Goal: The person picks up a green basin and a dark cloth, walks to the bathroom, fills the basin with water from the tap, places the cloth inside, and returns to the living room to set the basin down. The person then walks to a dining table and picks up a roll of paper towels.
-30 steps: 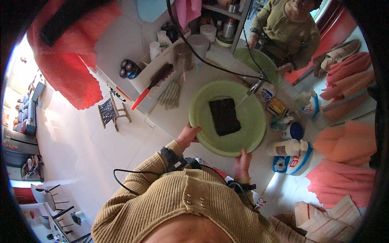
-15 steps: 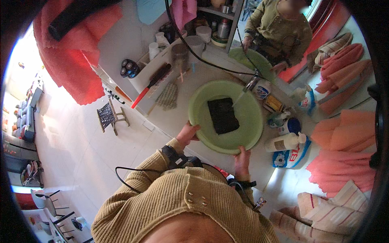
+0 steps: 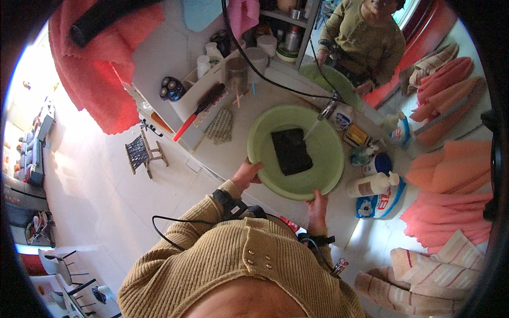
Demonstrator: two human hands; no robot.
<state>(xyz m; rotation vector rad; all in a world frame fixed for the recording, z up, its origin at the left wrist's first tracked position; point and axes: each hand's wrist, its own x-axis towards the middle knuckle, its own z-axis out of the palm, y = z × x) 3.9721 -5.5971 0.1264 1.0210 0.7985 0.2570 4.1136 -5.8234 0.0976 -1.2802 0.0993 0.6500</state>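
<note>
Left hand (image 3: 247, 175): pinching green basin (image 3: 327, 159) rim, near left | Right hand (image 3: 317, 208): pinching rim, near side | Basin: at pale counter (image 3: 216, 159), under running tap (image 3: 328, 109), black piece (image 3: 291, 152) inside | Room: stool (image 3: 139, 152) on tiled floor (image 3: 106, 196), left; towels (image 3: 448, 175), right

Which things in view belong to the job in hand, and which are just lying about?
In use:
- green basin, rim held by left hand and right hand
- dark rectangular piece inside it, material unclear
- metal tap, running into the basin

Apparently just lying about:
- red-handled hairbrush
- shaver
- white pump bottle
- small stool on the floor
</note>
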